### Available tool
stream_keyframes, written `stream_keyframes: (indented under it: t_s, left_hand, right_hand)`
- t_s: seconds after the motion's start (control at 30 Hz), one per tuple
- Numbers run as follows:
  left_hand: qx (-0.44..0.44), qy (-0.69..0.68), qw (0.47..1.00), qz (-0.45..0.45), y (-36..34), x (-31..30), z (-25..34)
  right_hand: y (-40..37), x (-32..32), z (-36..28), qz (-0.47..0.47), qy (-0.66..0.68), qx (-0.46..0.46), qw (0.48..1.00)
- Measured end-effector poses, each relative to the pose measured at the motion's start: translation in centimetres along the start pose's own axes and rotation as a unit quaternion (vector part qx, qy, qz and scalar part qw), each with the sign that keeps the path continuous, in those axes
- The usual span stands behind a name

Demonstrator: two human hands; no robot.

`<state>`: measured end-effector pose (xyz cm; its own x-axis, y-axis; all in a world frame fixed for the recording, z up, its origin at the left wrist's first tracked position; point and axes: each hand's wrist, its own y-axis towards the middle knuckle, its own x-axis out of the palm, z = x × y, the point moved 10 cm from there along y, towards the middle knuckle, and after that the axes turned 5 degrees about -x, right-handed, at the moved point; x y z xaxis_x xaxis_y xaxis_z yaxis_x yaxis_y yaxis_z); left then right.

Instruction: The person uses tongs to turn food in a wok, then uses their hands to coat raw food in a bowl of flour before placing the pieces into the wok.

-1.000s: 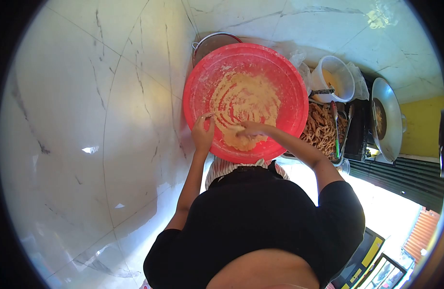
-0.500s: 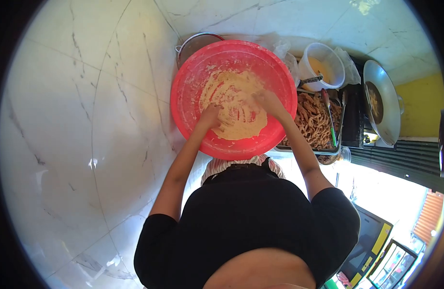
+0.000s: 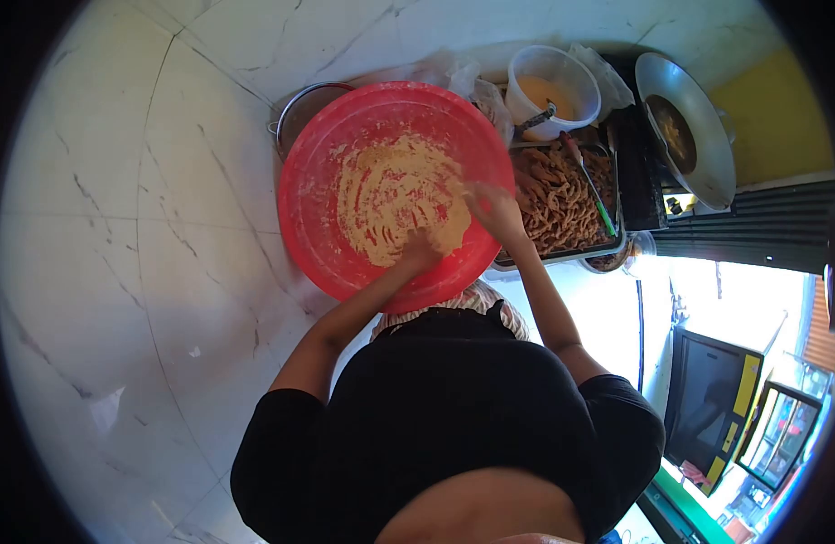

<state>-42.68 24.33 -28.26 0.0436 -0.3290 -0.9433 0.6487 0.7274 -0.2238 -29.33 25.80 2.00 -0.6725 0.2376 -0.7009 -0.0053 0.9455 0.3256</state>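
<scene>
A wide red plastic basin [image 3: 301, 195] stands in front of me, with pale yellow-tan flour [image 3: 367, 195] spread over its bottom. Finger streaks in the flour let the red show through. My left hand [image 3: 422, 251] is down in the flour at the near side of the basin; its fingers are blurred and partly covered. Over the right edge of the flour is my right hand [image 3: 495, 210], its fingers apart and slightly bent, pointing left. Nothing shows in its grasp.
Right of the basin is a tray of brown fried strips [image 3: 558, 199] with green-handled tongs [image 3: 591, 184] on top. Behind it stands a white bucket [image 3: 576, 77] holding yellowish liquid. A wok [image 3: 707, 163] with dark oil sits farther right. A metal pot [image 3: 299, 118] is partly hidden behind the basin.
My view has shifted, so the basin sits farther left. My left hand has moved right and toward me across the flour. My right hand has drawn back toward the basin's right side.
</scene>
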Motion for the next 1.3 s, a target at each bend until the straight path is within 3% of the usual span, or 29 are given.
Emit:
stream_keyframes:
  t_s: [0.03, 0.1, 0.23, 0.3, 0.43, 0.5, 0.53, 0.6, 0.63, 0.7, 0.73, 0.83, 0.9, 0.97, 1.03, 1.1, 1.13, 1.2, 1.23, 1.3]
  left_hand:
    - [0.005, 0.001, 1.000, -0.001, 0.2, -1.9, 2.3]
    - [-0.214, -0.199, 0.956, 0.000, -0.4, -8.5, 3.8]
    - [-0.160, -0.359, 0.918, -0.046, 2.5, -10.3, 4.7]
    - [-0.129, -0.593, 0.773, -0.184, 3.1, -10.6, 5.4]
    - [-0.050, -0.590, 0.793, -0.142, 5.3, -14.9, 2.6]
    - [-0.222, -0.442, 0.863, -0.100, 4.0, -18.3, -0.6]
    - [-0.219, -0.441, 0.864, -0.102, 4.7, -16.5, -0.8]
    - [-0.259, -0.346, 0.899, 0.074, 6.0, -14.3, -3.6]
    - [-0.255, -0.345, 0.900, 0.073, 6.1, -13.4, -3.0]
    - [-0.183, -0.178, 0.933, 0.255, 5.1, -16.0, -0.2]
    - [-0.181, -0.178, 0.933, 0.255, 4.9, -16.9, 1.0]
    - [-0.148, -0.176, 0.950, 0.209, 5.3, -17.3, 3.1]
    - [-0.054, -0.233, 0.960, 0.143, 7.0, -15.6, 4.4]
    - [-0.009, -0.189, 0.970, 0.154, 6.2, -14.6, 5.4]
    - [0.037, -0.142, 0.976, 0.163, 4.3, -14.2, 6.6]
    - [0.026, -0.146, 0.989, 0.020, 2.4, -11.1, 6.4]
    - [0.022, -0.147, 0.989, 0.020, 1.2, -11.9, 5.9]
    - [-0.008, -0.222, 0.962, -0.157, -1.3, -10.4, 4.6]
    - [-0.016, -0.224, 0.962, -0.156, -1.6, -11.0, 3.3]
    - [-0.097, -0.304, 0.861, -0.395, -4.1, -8.0, 0.7]
  right_hand:
    - [0.0, 0.6, 0.7, -0.018, 0.002, 0.020, 1.000]
    - [0.1, 1.0, 1.3, -0.033, 0.002, 0.043, 0.999]
    - [0.1, 0.8, 2.0, -0.028, 0.016, 0.074, 0.997]
    - [0.0, 0.6, 2.1, -0.018, 0.020, 0.083, 0.996]
    - [0.1, 0.3, 1.6, 0.000, 0.014, 0.060, 0.998]
    - [0.0, 0.1, 1.5, 0.020, 0.044, 0.054, 0.997]
    - [0.1, 0.2, 1.4, 0.012, 0.035, 0.057, 0.998]
    - [0.3, 0.0, 1.2, 0.007, 0.025, 0.061, 0.998]
    - [0.3, -0.1, 0.9, 0.003, 0.013, 0.053, 0.999]
    - [0.3, 0.0, 1.1, 0.002, 0.000, 0.046, 0.999]
    - [0.3, 0.4, 1.4, 0.002, -0.013, 0.039, 0.999]
    - [0.2, 0.3, 1.1, 0.004, -0.025, 0.032, 0.999]
    - [0.4, -0.2, 0.5, 0.007, -0.026, 0.028, 0.999]
    - [0.4, 0.6, 1.1, -0.055, -0.007, 0.077, 0.995]
    - [0.3, 0.4, 0.9, -0.045, -0.031, 0.070, 0.996]
    - [0.2, 0.5, 0.9, -0.039, -0.052, 0.063, 0.996]
    - [0.3, 0.4, 0.9, -0.016, -0.040, 0.044, 0.998]
    - [0.3, 0.3, 0.5, 0.003, -0.022, 0.023, 1.000]
    - [0.5, 0.0, 0.2, 0.003, -0.025, 0.022, 0.999]
    - [0.3, 0.4, 0.1, -0.007, -0.022, 0.015, 1.000]
